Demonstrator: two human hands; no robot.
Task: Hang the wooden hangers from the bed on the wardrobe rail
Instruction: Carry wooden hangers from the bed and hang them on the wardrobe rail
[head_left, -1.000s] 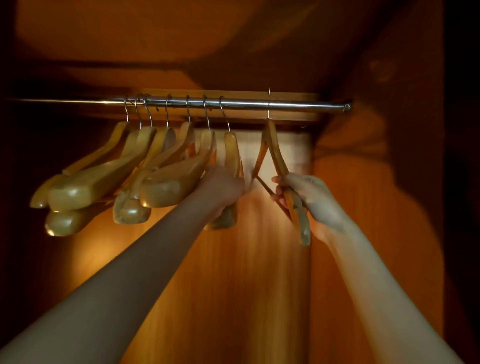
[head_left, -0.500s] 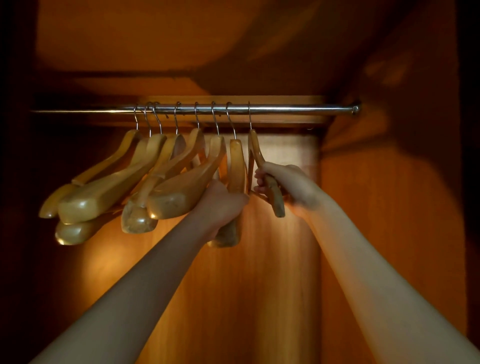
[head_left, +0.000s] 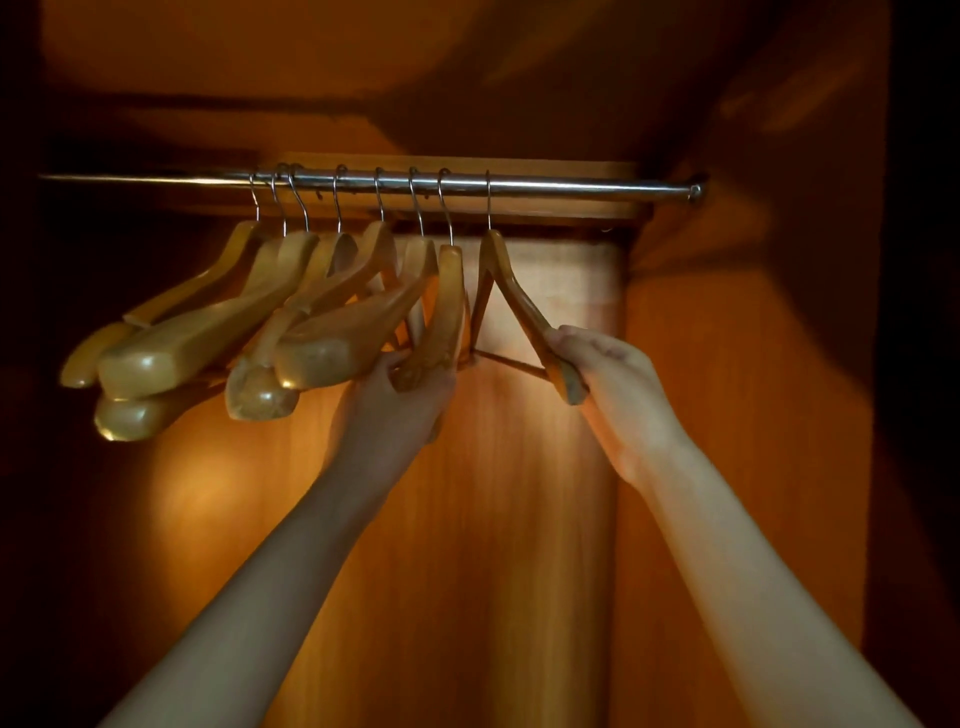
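A chrome wardrobe rail (head_left: 571, 186) runs across the top of the wardrobe. Several wooden hangers (head_left: 208, 338) hang from it by metal hooks, bunched on the left half. The rightmost hanger (head_left: 511, 291) hangs a little apart from the bunch, its hook over the rail. My right hand (head_left: 602, 374) grips that hanger's near arm at its lower end. My left hand (head_left: 405, 405) is closed around the lower end of the neighbouring hanger (head_left: 447, 306), the last one of the bunch.
The wardrobe's right side wall (head_left: 753, 415) stands close to the rail's right end. The lit back panel (head_left: 493, 519) lies behind the hangers. The rail's right part holds no hangers. The left side is dark.
My right hand slid the rightmost hanger left along the rail toward the bunch, then turned its near arm out to the right. My left hand stayed on the neighbouring hanger.
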